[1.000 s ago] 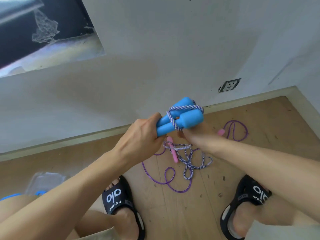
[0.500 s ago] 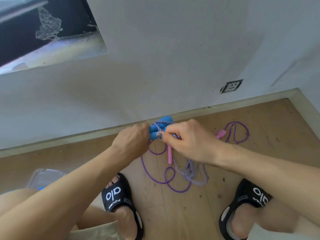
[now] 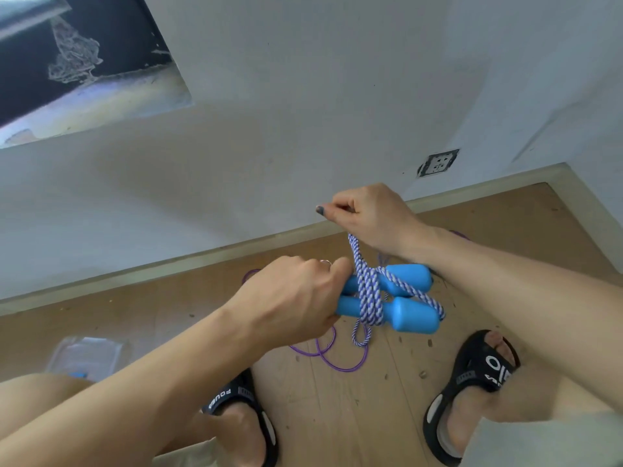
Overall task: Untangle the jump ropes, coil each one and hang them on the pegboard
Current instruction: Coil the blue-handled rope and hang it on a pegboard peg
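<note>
Two blue handles (image 3: 409,313) of a jump rope lie side by side in the air, and my left hand (image 3: 293,298) grips their narrow ends. The purple-and-white braided rope (image 3: 369,291) is wound several times round the middle of both handles. My right hand (image 3: 365,214) holds the rope's free part above the handles and pulls it up taut. A short loop of the braided rope hangs below the handles. On the floor underneath lies a thin purple rope (image 3: 332,360), mostly hidden by my arms.
A wooden floor (image 3: 337,416) meets a white wall with a skirting board (image 3: 168,264) and a wall socket (image 3: 437,162). A clear plastic bag (image 3: 87,355) lies at the left. My feet in black slippers (image 3: 472,382) stand either side of the purple rope.
My right hand has risen from the handles, drawing the braided rope upward. The handles have come nearer the camera, and the braided rope that lay on the floor is now wound around them.
</note>
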